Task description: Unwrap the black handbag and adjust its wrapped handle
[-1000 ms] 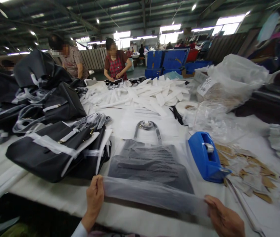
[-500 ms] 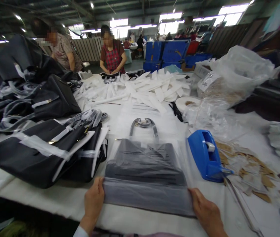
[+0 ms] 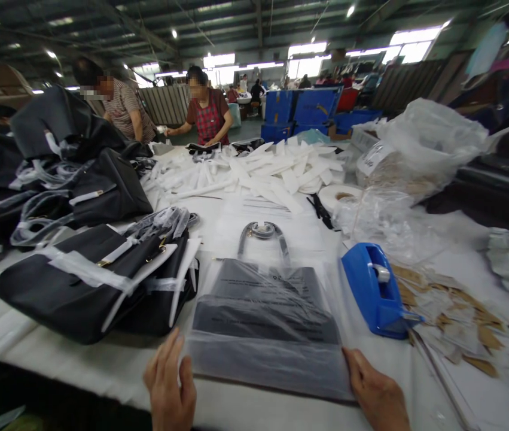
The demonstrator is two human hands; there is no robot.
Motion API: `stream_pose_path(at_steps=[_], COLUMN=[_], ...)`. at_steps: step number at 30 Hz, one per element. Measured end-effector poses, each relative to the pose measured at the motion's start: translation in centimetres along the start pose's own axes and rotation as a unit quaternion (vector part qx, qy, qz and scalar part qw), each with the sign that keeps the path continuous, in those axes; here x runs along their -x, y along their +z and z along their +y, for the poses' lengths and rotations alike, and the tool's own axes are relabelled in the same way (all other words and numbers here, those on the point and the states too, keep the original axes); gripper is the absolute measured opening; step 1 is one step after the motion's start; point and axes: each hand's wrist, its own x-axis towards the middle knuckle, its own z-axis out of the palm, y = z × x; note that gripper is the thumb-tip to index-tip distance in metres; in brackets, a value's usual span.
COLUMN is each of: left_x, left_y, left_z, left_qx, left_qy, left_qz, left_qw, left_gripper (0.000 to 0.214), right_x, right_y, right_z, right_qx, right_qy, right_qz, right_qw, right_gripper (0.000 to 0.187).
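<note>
A black handbag [image 3: 263, 320] lies flat in a clear plastic bag [image 3: 254, 365] with dark printed lines, the plastic's lower part folded over it. Its wrapped handle [image 3: 264, 230] arches at the far end. My left hand [image 3: 171, 380] is just off the near left corner, fingers extended and thumb apart, nothing in it. At the near right corner my right hand [image 3: 375, 389] pinches the plastic's edge between thumb and fingers. A blue tape dispenser [image 3: 375, 290] stands beyond my right hand.
Black handbags [image 3: 97, 281] with tissue-wrapped parts lie at left, others piled behind. White strips [image 3: 281, 164] are heaped at the back. Small brown-and-clear packets [image 3: 456, 317] and clear plastic [image 3: 389, 215] lie at right. Two co-workers [image 3: 209, 114] stand across the table.
My left hand has let go of the plastic bag's left edge and opened, moving slightly nearer me. The right hand stays on its corner. A co-worker's arm now reaches sideways.
</note>
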Motion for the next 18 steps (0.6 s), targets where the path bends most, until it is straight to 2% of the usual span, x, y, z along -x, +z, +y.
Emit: stream_pose_path(at_steps=[1,2,4,5,7,10,12,15,18], left_x=[0.5,1.0,1.9,2.3,2.6,2.5,2.1,1.7,1.4], left_y=[-0.5,-0.9,-1.0,-0.6,0.4,2.1,2.9,3.4,3.5], left_z=[1.2,2.6,5.6,7.1,9.7,12.0,12.5,12.6,12.4], left_qx=[0.027,0.061,0.112,0.113,0.063,-0.025,-0.057,-0.084,-0.094], left_qy=[0.06,0.113,0.175,0.181,0.155,0.094,0.072,0.059,0.048], left_qz=[0.005,-0.017,-0.126,-0.194,-0.313,-0.419,-0.453,-0.485,-0.521], left_qw=[0.998,0.992,0.97,0.958,0.935,0.903,0.887,0.868,0.847], left_gripper=[0.032,0.033,0.036,0.039,0.045,0.064,0.071,0.073,0.073], right_x=[0.1,0.1,0.2,0.3,0.3,0.2,-0.1,-0.8,-1.6], right_y=[0.0,0.0,0.0,0.0,0.0,0.0,0.0,-0.5,-1.1], right_z=[0.0,0.0,0.0,0.0,0.0,-0.1,-0.2,-0.2,-0.4], right_qx=[-0.011,-0.028,-0.069,-0.088,-0.115,-0.125,-0.142,-0.164,-0.132], right_qy=[0.012,0.026,0.055,0.068,0.085,0.095,0.143,0.235,0.222], right_qz=[-0.008,-0.019,-0.043,-0.058,-0.078,-0.071,-0.058,-0.075,-0.073], right_qw=[1.0,0.999,0.995,0.992,0.987,0.985,0.978,0.955,0.963], right_gripper=[0.05,0.049,0.045,0.042,0.04,0.05,0.053,0.052,0.05])
